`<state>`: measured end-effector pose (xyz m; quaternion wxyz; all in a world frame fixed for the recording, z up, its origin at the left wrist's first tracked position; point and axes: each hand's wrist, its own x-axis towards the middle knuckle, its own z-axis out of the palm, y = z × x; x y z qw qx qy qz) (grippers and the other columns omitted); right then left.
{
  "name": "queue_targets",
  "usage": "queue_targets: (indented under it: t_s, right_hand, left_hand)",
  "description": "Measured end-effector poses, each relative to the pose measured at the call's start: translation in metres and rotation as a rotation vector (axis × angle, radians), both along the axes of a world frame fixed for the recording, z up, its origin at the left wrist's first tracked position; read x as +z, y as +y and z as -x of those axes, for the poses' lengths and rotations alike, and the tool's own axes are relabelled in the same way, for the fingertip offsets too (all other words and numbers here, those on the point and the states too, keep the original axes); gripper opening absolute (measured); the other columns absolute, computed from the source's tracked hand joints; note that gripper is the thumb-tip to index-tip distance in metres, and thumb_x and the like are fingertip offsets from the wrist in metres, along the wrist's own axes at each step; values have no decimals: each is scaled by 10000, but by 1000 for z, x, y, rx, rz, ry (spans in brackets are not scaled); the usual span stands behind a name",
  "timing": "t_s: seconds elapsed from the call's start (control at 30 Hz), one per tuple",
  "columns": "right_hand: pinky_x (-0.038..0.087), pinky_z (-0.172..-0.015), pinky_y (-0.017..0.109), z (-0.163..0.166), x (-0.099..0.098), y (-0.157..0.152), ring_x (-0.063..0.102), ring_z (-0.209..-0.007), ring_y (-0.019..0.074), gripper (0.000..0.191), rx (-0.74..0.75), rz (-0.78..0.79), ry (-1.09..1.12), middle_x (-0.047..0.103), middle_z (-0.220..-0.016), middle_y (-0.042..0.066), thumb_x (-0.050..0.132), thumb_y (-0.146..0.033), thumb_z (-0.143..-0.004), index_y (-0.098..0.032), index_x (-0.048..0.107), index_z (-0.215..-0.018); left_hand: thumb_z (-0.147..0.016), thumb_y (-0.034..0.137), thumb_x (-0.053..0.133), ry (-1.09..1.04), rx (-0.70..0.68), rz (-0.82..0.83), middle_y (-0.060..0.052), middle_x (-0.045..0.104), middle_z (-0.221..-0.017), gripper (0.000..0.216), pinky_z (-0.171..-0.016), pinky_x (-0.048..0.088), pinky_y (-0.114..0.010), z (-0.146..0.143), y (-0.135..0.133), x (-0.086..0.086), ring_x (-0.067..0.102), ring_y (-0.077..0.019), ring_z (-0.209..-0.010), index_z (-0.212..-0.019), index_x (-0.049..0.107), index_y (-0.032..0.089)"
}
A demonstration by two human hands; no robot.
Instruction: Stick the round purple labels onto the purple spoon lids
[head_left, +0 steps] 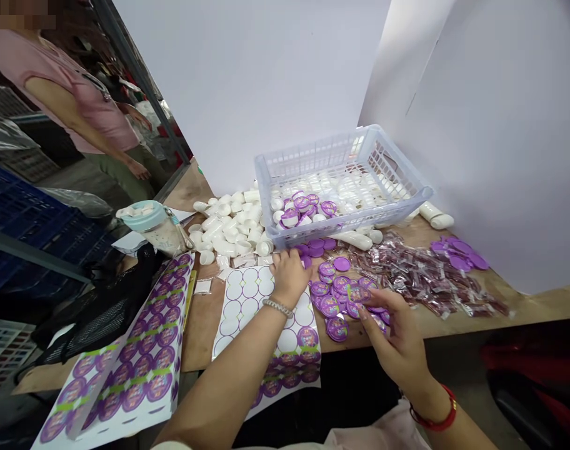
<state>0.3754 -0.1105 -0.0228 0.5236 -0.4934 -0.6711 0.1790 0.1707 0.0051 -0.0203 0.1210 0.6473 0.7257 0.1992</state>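
Note:
My right hand (397, 334) pinches a round purple lid with a printed sticker (359, 292) between thumb and fingers, just above a pile of similar stickered lids (334, 306). My left hand (289, 273) is at the top edge of a sticker sheet (245, 306), beside plain purple lids (317, 249) at the basket's front. Its fingers curl downward, and whatever they hold is hidden. Many circles on the sheet are bare white; purple printed stickers (307, 337) remain on its lower part, which hangs over the table edge.
A pale plastic basket (345, 220) holds white cups and purple-lidded ones. White cups (233, 222) lie left of it; small brown packets (420, 275) and purple pieces (460, 253) lie right. Further left are a tumbler (156, 231), black mesh bag (111, 312) and more sticker sheets (147, 356). A person (79, 100) stands beyond.

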Motion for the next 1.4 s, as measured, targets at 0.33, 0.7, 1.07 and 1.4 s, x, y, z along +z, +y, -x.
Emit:
queue_targets:
  t_s: [0.33,0.7,1.07,1.4]
  right_hand:
    - [644,-852,419,8,-12,8,714,-968,225,278,-79,30,103,694,-1100,76,670,-309,-1000,-256,619,-1268]
    - [667,-721,329,23,-1,21,773,-847,213,322,-71,-25,279,772,-958,33,783,-285,-920,-285,683,-1226]
    - [596,-731,298,49,94,8,691,-830,180,169,255,-71,280,710,-903,34,724,-125,-938,-273,798,-904]
    - [578,-752,313,62,127,-1,707,-873,188,131,506,33,111,751,-927,38,712,-139,-968,-257,764,-991]
  left_hand:
    - [-937,192,700,-334,-193,-369,-111,633,-1330,395,-1154,456,-468,5,-6,14,590,-279,-1297,-1326,670,255]
    - [-883,267,745,-1158,-199,-132,-62,763,-1224,512,-722,633,-309,31,-46,59,749,-183,-855,-1390,673,277]
    - [-834,340,861,-1422,-200,80,-14,777,-954,424,-745,638,-248,36,-122,87,740,-144,-794,-1223,723,243]
    - [-847,158,815,-1435,-338,218,-70,774,-1319,652,-998,652,-371,45,-154,117,747,-275,-1197,-1464,656,295]
